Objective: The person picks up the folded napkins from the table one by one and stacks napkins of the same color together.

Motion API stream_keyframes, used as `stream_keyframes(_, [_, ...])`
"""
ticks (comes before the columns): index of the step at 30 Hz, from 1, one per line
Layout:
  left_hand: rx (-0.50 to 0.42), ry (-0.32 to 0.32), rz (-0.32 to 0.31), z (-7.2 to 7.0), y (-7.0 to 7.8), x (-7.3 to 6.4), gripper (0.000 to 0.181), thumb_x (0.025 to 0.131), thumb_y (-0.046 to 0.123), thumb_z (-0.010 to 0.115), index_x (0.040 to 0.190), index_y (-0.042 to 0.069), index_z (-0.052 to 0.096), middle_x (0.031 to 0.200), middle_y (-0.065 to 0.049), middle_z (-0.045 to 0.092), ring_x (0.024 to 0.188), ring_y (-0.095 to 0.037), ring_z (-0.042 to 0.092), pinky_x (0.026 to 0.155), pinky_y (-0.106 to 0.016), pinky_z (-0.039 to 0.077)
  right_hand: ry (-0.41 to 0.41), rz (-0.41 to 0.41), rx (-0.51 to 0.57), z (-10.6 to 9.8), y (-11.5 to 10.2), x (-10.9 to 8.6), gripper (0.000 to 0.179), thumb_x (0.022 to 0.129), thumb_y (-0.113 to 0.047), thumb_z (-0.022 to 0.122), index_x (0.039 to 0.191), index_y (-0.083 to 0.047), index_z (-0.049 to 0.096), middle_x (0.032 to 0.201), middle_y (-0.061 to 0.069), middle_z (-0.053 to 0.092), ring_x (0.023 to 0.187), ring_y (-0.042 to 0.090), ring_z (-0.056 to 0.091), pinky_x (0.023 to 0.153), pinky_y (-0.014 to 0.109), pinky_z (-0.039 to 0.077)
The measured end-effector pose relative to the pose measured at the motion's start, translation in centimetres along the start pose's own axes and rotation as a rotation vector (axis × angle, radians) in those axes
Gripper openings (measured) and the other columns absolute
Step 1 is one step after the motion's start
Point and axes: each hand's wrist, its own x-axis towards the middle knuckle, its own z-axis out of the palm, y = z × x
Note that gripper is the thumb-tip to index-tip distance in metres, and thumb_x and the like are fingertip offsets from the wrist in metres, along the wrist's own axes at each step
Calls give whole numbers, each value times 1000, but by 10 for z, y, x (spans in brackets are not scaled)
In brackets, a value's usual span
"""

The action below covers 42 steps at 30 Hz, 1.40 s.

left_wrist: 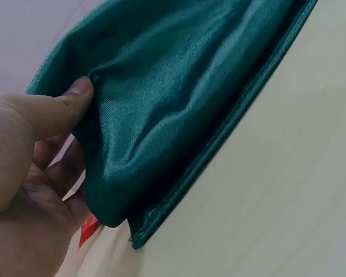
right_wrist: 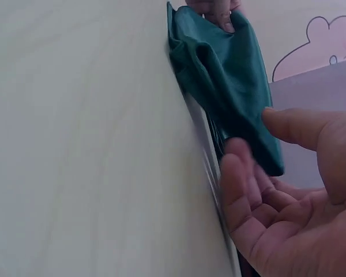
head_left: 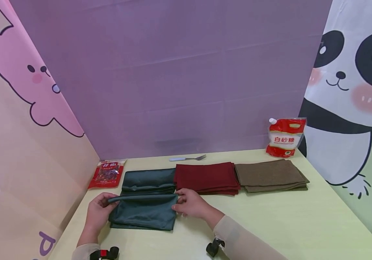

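A dark green satiny cloth [head_left: 143, 213] lies folded in layers at the left of the table, a fold raised across its middle. My left hand [head_left: 99, 211] pinches the left end of that fold, thumb on top in the left wrist view. At the other end, my right hand [head_left: 194, 206] holds the right corner between thumb and curled fingers. The green cloth's back part [head_left: 150, 178] lies flat behind the fold. To its right, touching it, sits a stack of folded dark red cloth [head_left: 205, 177].
A folded brown cloth [head_left: 268, 173] lies right of the red one. Behind are a fork with a pale handle [head_left: 186, 158], a red packet [head_left: 108, 174] at left and a red-and-white spouted pouch [head_left: 285, 137] at back right. A purple backdrop [head_left: 186, 79] stands behind the pale table [head_left: 270, 224].
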Motion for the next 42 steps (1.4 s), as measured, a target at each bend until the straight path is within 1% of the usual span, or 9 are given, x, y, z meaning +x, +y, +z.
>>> stream_keyframes(5, [-2, -3, -2, -3, -5, -1, 29, 92, -4, 77, 120, -6, 67, 111, -12, 75, 93, -14, 71, 84, -20, 57, 9, 2, 51, 2, -1, 3, 56, 92, -9, 81, 139, 9, 56, 86, 8, 68, 64, 17, 61, 62, 34, 57])
stream_keyframes(11, [12, -11, -41, -7, -8, -3, 32, 94, -2, 76, 125, -2, 67, 117, -18, 73, 94, -13, 70, 83, -20, 57, 35, 30, 55, 5, -1, 6, 40, 90, -6, 83, 123, 7, 65, 88, 8, 68, 68, 16, 65, 66, 35, 60])
stream_keyframes(19, [136, -38, -98, -10, -9, -5, 38, 97, 5, 75, 134, 4, 65, 127, -18, 70, 102, -20, 65, 84, -16, 53, 36, 41, -15, 9, -1, 9, 17, 92, -10, 81, 95, -2, 66, 82, 7, 65, 68, 20, 64, 65, 34, 59])
stream_keyframes(24, [188, -66, -60, -7, -12, -5, 33, 99, 4, 72, 132, 6, 66, 129, -19, 68, 107, -29, 67, 86, -17, 53, 10, 59, 16, 13, 0, 9, 17, 100, -9, 72, 102, -2, 57, 86, 10, 64, 71, 23, 66, 64, 41, 62])
stream_keyframes(29, [200, -79, -41, -3, -13, -3, 33, 101, 4, 69, 134, 7, 63, 134, -18, 64, 113, -34, 67, 93, -27, 57, -16, 88, 53, 14, 2, 9, 18, 107, -14, 62, 113, -3, 50, 89, 11, 69, 71, 25, 71, 65, 45, 63])
stream_keyframes(32, [191, -98, -69, 1, -13, 1, 39, 103, 7, 68, 141, 9, 59, 136, -19, 64, 114, -34, 67, 99, -38, 56, -11, 93, 97, 11, 0, 8, 20, 108, -14, 60, 118, 0, 49, 89, 12, 71, 70, 25, 72, 65, 46, 63])
stream_keyframes(36, [151, -133, -148, 5, -15, 8, 51, 104, 15, 68, 151, 13, 49, 140, -21, 62, 123, -36, 64, 108, -50, 49, 0, 106, 153, 7, -2, 7, 29, 108, -14, 61, 127, 2, 47, 92, 14, 71, 71, 27, 73, 64, 46, 64])
stream_keyframes(39, [92, -173, -210, 5, -15, 11, 67, 100, 24, 75, 156, 17, 40, 150, -22, 54, 135, -40, 56, 111, -52, 45, 8, 104, 169, 4, -2, 8, 42, 104, -13, 67, 135, 4, 44, 99, 14, 72, 75, 28, 74, 65, 46, 63])
stream_keyframes(42, [16, -237, -229, 3, -13, 12, 81, 94, 26, 82, 160, 22, 34, 157, -23, 46, 141, -44, 48, 111, -52, 46, 6, 85, 187, 2, 0, 9, 56, 99, -7, 72, 142, 6, 40, 104, 15, 72, 80, 28, 74, 68, 45, 64])
